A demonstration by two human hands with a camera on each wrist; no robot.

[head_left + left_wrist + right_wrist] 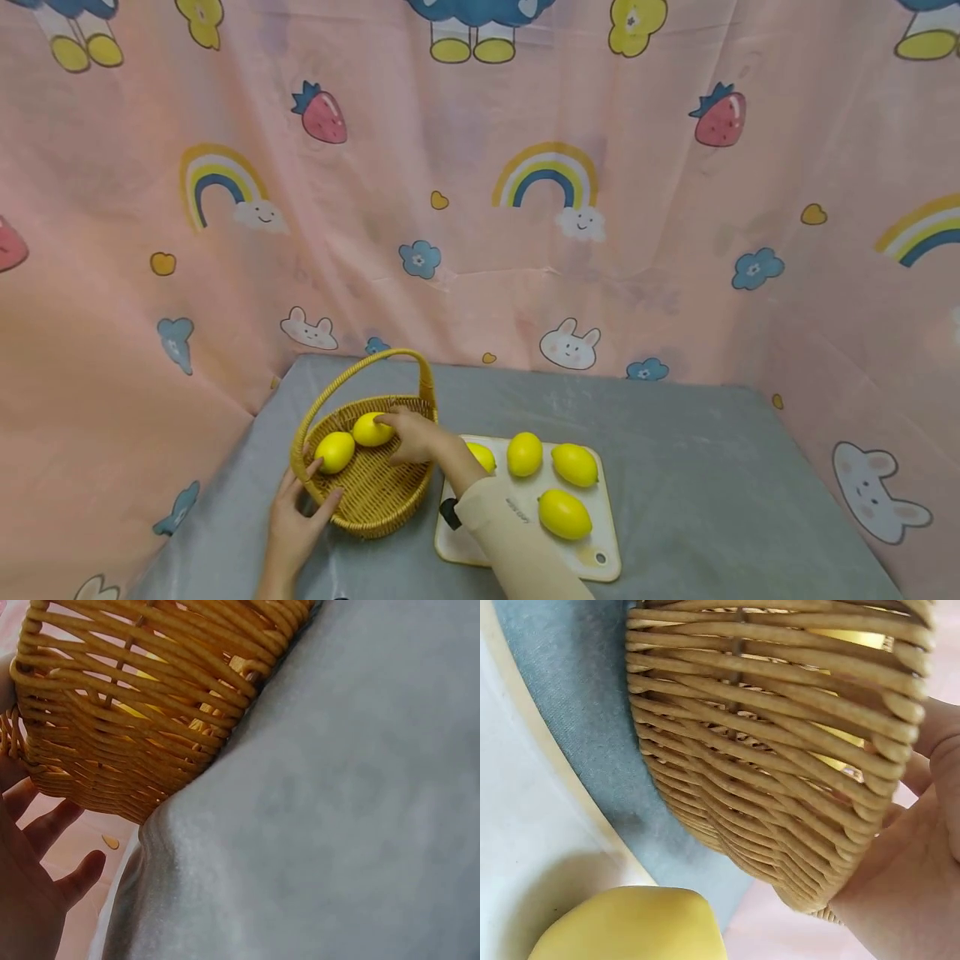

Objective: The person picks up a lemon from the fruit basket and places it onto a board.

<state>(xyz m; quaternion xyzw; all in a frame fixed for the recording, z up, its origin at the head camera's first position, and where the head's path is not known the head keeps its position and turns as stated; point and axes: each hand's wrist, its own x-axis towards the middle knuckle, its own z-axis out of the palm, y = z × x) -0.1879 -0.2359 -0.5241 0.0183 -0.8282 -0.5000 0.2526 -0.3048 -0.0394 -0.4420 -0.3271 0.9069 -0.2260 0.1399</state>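
Note:
A woven basket (375, 500) with a tall arched handle stands on the left, two yellow lemons lying inside it. My left hand (294, 521) holds the basket's near-left rim beside the handle's foot, thumb over the rim. Its lower fingers spread along the outside in the left wrist view. Over the basket's right rim reaches my right hand (414, 435). One fingertip touches the farther lemon (367, 431), while the thumb points down, apart from it. The nearer lemon (335, 452) sits by the left wall. From the right wrist, the basket's weave partly hides the hand.
Right of the basket lies a white cutting board (600, 533) bearing several lemons, one partly behind my right forearm. A grey cloth (712, 500) covers the table. Behind and at the sides hangs a pink printed curtain (480, 317).

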